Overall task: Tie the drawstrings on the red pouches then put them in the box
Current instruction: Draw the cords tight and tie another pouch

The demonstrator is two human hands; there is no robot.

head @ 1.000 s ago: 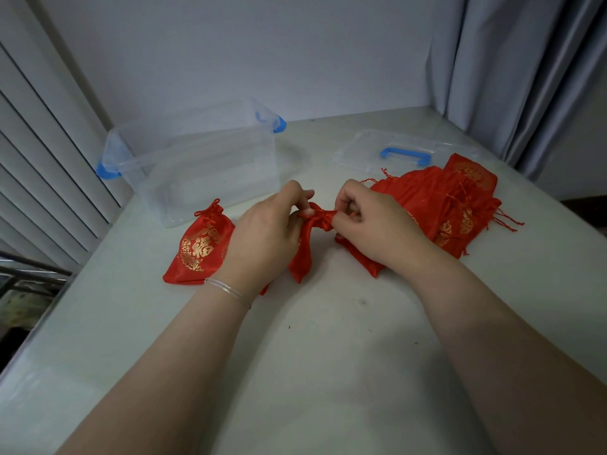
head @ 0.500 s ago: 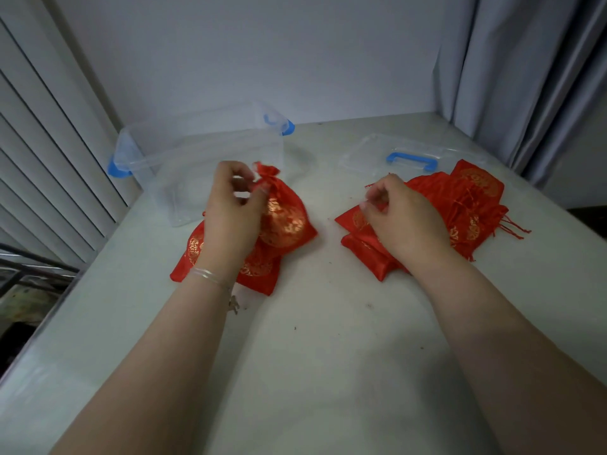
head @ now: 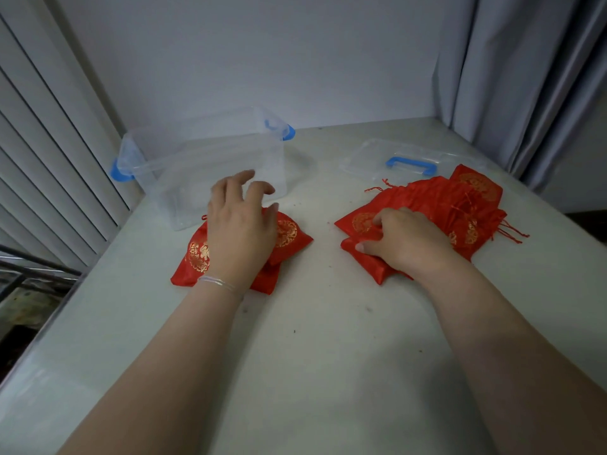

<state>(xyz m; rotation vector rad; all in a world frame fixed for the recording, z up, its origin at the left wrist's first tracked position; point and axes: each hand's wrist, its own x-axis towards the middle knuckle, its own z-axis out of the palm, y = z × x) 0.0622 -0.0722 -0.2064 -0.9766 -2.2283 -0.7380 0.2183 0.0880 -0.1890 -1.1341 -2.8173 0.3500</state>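
Head view: left hand (head: 241, 224) has released the tied red gold-printed fabric pouch (head: 289, 234), fingers spread; right hand (head: 405, 241) pinches the next flat red pouch (head: 361, 254).

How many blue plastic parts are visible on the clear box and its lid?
3. One latch on the clear box's left end, one latch on its far right end, and the handle on the lid behind the pouch pile. None look hidden.

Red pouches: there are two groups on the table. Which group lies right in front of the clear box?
The small left pile of red pouches, under the left hand, beside the clear box. The bigger right pile lies by the lid.
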